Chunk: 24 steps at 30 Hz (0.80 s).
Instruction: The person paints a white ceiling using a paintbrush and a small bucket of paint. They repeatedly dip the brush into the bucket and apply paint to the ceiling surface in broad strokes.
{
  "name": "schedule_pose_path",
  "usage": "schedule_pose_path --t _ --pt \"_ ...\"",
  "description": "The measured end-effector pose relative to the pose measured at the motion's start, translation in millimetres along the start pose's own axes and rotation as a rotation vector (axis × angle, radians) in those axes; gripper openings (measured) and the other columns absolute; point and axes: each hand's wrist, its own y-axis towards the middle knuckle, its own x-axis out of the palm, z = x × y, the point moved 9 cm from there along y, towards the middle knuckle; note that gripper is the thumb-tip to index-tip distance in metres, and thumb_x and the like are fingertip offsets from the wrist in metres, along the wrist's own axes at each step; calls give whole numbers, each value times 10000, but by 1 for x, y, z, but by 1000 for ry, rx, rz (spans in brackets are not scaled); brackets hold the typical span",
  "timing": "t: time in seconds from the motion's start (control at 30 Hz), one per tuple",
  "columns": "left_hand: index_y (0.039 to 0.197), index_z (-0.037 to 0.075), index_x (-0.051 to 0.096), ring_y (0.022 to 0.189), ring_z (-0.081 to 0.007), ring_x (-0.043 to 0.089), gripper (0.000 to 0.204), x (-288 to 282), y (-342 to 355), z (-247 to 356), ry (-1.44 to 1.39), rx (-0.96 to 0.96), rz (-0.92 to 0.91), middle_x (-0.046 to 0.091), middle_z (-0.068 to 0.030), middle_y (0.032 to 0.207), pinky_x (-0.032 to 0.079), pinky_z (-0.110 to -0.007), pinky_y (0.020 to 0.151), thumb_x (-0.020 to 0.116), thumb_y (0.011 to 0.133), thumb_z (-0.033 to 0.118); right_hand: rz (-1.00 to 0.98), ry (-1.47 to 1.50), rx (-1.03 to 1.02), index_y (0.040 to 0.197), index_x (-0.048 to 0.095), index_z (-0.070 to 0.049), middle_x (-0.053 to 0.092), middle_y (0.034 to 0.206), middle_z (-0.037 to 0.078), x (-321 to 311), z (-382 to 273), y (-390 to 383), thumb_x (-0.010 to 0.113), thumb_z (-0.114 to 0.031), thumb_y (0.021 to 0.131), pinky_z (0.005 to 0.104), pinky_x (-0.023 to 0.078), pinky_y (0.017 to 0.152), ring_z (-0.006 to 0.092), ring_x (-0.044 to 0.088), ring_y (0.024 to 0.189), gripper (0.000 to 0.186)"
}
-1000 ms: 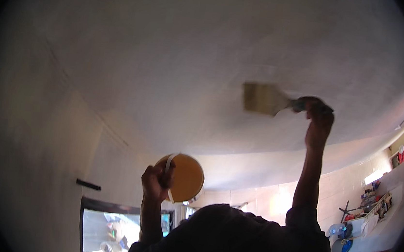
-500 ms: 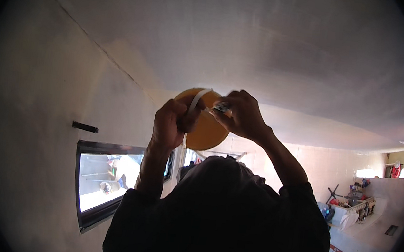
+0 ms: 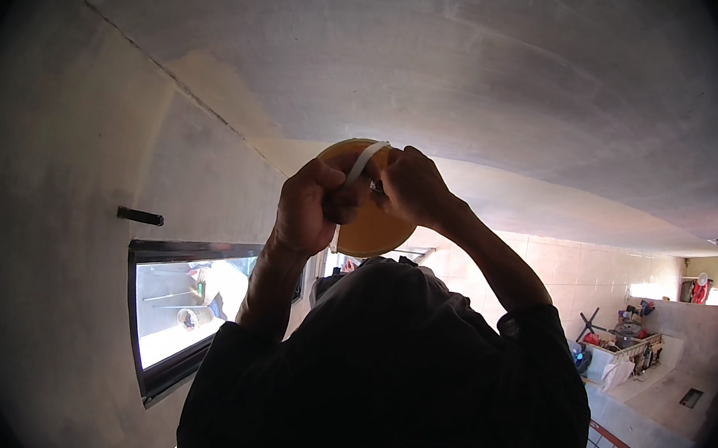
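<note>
My left hand (image 3: pixel 307 210) is closed round the white handle (image 3: pixel 368 157) of a round orange-yellow bucket (image 3: pixel 376 230), near the centre of the head view. My right hand (image 3: pixel 415 184) is at the bucket's upper right, closed on the paintbrush, whose dark handle (image 3: pixel 376 186) barely shows between the fingers. The bristles are hidden by the bucket or my hands. Both forearms rise from the dark shirt that fills the lower middle of the picture.
A grey-white plastered ceiling (image 3: pixel 502 82) curves across the top. The left wall (image 3: pixel 57 221) has a dark bracket (image 3: pixel 140 216) and a black-framed window (image 3: pixel 139 306). A shelf cluttered with items (image 3: pixel 628 345) and a red-framed panel (image 3: pixel 614 447) are at the right.
My right hand and brush have come down and left from the ceiling to the bucket, the bristles now hidden. The bucket and my left hand appear higher in the picture.
</note>
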Motion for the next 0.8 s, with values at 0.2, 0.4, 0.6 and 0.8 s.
schedule_pose_path --t 0.2,0.4,0.6,0.8 --pt "1069 -62 580 505 -38 259 449 2 -1 2 46 4 16 374 43 642 230 -190 441 423 809 268 55 53 -26 747 705 -60 620 815 163 -4 5 -3 643 -241 802 409 490 788 319 595 840 199" --pt "1059 -65 578 496 -41 252 443 1 0 5 9 4 -3 372 41 639 225 -197 434 426 812 270 52 30 9 879 703 -58 649 842 131 -20 0 -11 771 -194 703 385 500 761 286 610 820 233" --pt "1103 -63 538 496 -51 271 477 2 2 5 6 -11 -21 375 27 649 236 -199 443 435 799 290 353 101 -56 901 702 -103 624 869 95 -54 1 -35 784 -211 736 374 498 695 261 578 770 214" --pt "1121 -66 515 488 -61 276 511 7 5 6 -21 -41 -6 387 20 646 238 -210 444 417 799 318 473 67 -63 890 684 -119 636 841 73 -58 1 -42 773 -179 744 372 494 683 245 588 775 181"
